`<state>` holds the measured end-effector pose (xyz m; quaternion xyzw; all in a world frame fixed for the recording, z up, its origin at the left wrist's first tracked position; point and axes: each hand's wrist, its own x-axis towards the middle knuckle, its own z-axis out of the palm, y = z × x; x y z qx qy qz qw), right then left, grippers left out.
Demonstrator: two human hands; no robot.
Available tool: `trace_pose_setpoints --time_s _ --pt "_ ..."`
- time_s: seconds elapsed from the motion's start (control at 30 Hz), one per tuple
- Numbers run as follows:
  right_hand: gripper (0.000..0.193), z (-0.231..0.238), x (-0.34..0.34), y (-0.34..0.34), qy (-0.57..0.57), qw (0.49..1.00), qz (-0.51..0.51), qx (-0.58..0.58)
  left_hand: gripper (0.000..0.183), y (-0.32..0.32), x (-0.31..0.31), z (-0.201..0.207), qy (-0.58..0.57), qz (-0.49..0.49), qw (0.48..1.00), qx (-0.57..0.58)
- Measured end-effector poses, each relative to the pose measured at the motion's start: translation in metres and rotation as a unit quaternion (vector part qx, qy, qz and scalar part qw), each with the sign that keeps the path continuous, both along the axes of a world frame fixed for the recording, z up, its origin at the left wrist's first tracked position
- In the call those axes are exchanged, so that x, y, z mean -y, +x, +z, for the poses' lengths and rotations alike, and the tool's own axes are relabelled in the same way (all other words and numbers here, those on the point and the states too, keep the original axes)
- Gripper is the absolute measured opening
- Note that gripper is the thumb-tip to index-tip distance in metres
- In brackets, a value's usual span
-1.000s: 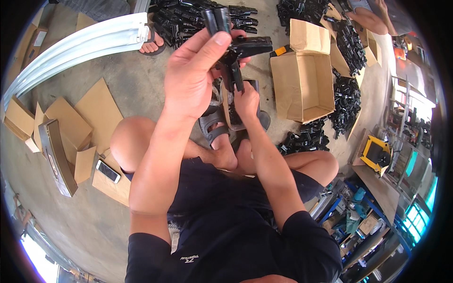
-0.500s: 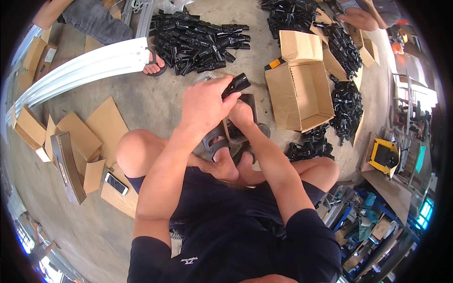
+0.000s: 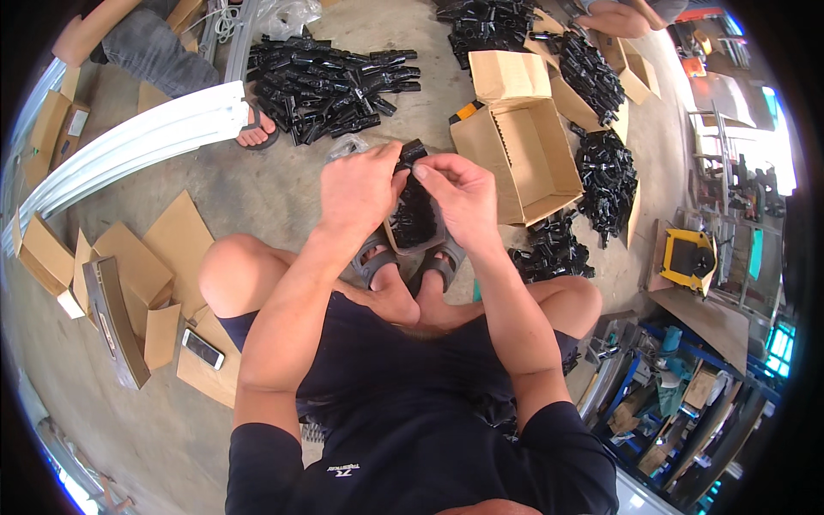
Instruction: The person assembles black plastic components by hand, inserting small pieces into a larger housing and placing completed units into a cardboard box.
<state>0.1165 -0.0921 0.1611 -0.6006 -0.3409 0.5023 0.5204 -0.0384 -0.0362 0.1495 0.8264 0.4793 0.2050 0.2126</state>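
Note:
My left hand (image 3: 359,189) is closed round a glossy black tubular part (image 3: 413,151), whose far end sticks out past the fingers. Thumb and forefinger of my right hand (image 3: 466,193) are pinched together right at that part's side. Whatever sits between those fingertips is too small to make out. Below both hands, between my sandalled feet, stands an open container (image 3: 440,232) with small black pieces (image 3: 414,219) in it. My hands hide part of its far side.
A heap of black tubular parts (image 3: 330,90) lies ahead on the floor. Right of my hands stands an open cardboard box (image 3: 489,154), with more black heaps (image 3: 608,184) beyond. White metal profiles (image 3: 129,142), flattened cardboard (image 3: 176,236) and a phone (image 3: 202,349) lie left. Another person's foot (image 3: 257,129) is near the profiles.
My right hand has come up from the container to the black part, its fingers now pinched beside it. The left hand still holds the part. The whole view has shifted slightly.

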Motion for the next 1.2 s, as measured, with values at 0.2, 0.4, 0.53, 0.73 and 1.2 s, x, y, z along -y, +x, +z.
trace_pose_setpoints --time_s 0.2,0.4,0.53,0.73,1.2 --pt "0.013 -0.002 -0.004 -0.008 -0.013 0.991 0.018 0.134 0.025 0.003 0.006 0.004 0.016 0.003 1.000 -0.004" --pt "0.016 -0.007 -0.007 -0.011 -0.041 0.962 0.013 0.269 0.036 0.005 0.009 -0.005 0.001 -0.001 0.999 -0.039" --pt "0.019 -0.005 -0.007 -0.014 -0.061 0.934 0.010 0.353 0.034 0.008 0.007 -0.010 -0.018 0.001 0.998 -0.065" --pt "0.016 -0.003 -0.003 -0.008 -0.044 0.929 0.008 0.368 0.020 0.008 0.007 0.000 -0.019 0.017 0.998 -0.056" --pt "0.013 -0.019 -0.012 0.003 0.286 0.757 0.079 0.582 0.023 0.009 0.007 -0.003 0.003 0.026 0.999 -0.042"
